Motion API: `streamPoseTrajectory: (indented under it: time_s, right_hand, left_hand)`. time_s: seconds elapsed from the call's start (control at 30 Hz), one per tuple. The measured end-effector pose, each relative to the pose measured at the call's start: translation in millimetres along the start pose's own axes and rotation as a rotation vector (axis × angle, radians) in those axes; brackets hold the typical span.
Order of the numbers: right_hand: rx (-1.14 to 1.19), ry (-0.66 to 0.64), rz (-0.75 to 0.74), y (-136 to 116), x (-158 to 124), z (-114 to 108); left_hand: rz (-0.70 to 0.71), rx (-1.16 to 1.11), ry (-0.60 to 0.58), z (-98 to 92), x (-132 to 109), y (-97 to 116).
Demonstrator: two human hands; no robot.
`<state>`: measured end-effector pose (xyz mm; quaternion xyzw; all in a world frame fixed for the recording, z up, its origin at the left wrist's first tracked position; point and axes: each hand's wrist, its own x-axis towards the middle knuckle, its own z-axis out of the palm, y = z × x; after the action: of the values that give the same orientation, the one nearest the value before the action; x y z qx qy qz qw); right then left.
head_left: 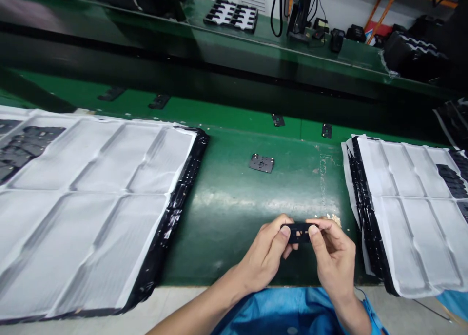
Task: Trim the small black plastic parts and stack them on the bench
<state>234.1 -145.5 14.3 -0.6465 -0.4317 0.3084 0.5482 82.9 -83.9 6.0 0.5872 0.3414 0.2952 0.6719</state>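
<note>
Between my two hands is a small flat black plastic plate [300, 233] with cut-outs, raised above the front edge of the green table [234, 203]. My left hand [268, 249] pinches its left end, thumb on top. At the right end, the thumb and fingers of my right hand [334, 252] are closed on it too. Farther back on the table lies a similar dark plate [262, 163] with small gold-coloured spots, touched by neither hand.
Stacked black trays with white liners stand left [91, 203] and right [413, 213]; both hold dark plates. Several more plates, among them one [278, 120] near the middle, lie on the green strip behind. A black-and-white tray [232, 15] rests on the back shelf.
</note>
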Motion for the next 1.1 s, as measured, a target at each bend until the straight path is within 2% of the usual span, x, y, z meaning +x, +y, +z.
streamPoseTrajectory:
  time_s: [0.1, 0.23, 0.3, 0.37, 0.5, 0.63, 0.77, 0.93, 1.1]
  right_hand:
    - [-0.055, 0.002, -0.070, 1, -4, 1]
    - [-0.123, -0.002, -0.282, 1, -12, 4]
    - [-0.126, 0.000, -0.314, 1, -13, 4]
    - [-0.093, -0.015, -0.216, 1, -11, 2]
    - [0.045, -0.078, 0.088, 2, -2, -4]
    - [0.091, -0.094, 0.212, 0, 3, -7]
    - [0.103, -0.099, 0.229, -2, 2, -4]
    - [0.078, -0.084, 0.153, -6, 0, -1]
    - [0.073, -0.140, 0.127, -6, 0, -1]
  left_hand:
    - [-0.045, -0.023, 0.041, 1.6, 1, 2]
    - [-0.123, -0.140, 0.073, 1.7, 2, 5]
    - [-0.170, -0.198, 0.064, 0.9, 2, 6]
    - [-0.215, -0.241, 0.043, -0.1, 1, 9]
    - [-0.232, -0.236, -0.022, -1.9, -5, 15]
    - [-0.217, -0.199, -0.040, -3.0, -10, 21]
    - [-0.218, -0.172, -0.041, -4.7, -11, 21]
    - [-0.214, -0.141, -0.004, -7.0, -10, 21]
    - [-0.238, -0.103, 0.021, -9.8, -9, 21]
